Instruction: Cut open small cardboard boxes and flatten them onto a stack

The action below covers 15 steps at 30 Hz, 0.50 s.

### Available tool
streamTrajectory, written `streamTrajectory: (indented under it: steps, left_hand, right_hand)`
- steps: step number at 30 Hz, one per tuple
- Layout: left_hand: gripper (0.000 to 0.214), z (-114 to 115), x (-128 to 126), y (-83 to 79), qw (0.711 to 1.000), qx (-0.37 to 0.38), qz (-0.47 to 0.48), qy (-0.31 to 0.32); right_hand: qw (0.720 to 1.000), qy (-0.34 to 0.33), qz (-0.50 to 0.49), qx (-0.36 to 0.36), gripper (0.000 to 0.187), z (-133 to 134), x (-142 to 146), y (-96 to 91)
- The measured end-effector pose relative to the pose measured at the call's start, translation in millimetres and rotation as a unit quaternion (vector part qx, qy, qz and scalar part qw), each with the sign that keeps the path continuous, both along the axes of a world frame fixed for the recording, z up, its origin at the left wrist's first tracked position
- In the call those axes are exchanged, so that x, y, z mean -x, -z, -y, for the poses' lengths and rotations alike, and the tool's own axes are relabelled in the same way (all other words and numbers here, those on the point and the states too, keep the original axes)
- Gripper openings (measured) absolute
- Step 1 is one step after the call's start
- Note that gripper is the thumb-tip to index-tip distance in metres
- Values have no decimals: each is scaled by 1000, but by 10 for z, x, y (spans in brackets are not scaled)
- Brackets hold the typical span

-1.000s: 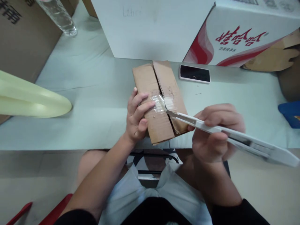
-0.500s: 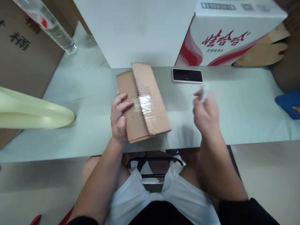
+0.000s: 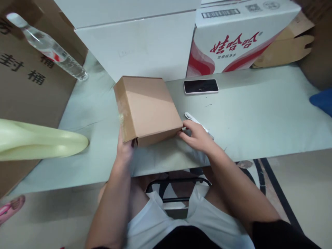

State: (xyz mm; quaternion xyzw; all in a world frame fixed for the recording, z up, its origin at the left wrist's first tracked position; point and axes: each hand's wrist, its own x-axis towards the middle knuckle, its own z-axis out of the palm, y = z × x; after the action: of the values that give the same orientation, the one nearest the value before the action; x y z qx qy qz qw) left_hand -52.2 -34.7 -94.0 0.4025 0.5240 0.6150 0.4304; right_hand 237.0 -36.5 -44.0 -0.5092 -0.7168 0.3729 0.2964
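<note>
A small brown cardboard box (image 3: 149, 105) rests on the pale table (image 3: 259, 114), tilted up on its near edge with a plain face on top. My left hand (image 3: 124, 147) grips its near left corner from below, fingers hidden under the box. My right hand (image 3: 195, 135) touches the box's near right corner with its fingertips. A white utility knife (image 3: 193, 120) lies on the table just behind my right hand, partly covered by it.
A black phone (image 3: 201, 86) lies behind the box. A white carton (image 3: 140, 45) and a red-printed carton (image 3: 233, 41) line the back. A water bottle (image 3: 49, 46) leans on a brown carton (image 3: 23, 76) at left. A pale yellow object (image 3: 38, 140) lies left; something blue (image 3: 323, 100) sits far right.
My right hand laid the knife down on the table and came back to the box. Both hands turned the box over, so the taped seam no longer shows.
</note>
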Motion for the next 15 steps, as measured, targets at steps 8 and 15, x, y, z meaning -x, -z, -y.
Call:
streamTrajectory:
  steps: [8, 15]
  left_hand:
    - [76, 65, 86, -59, 988, 53, -7, 142]
    - [76, 51, 77, -49, 985, 45, -71, 149]
  right_hand:
    - [986, 49, -156, 2, 58, -35, 50, 101]
    - [968, 82, -237, 6, 95, -78, 15, 235]
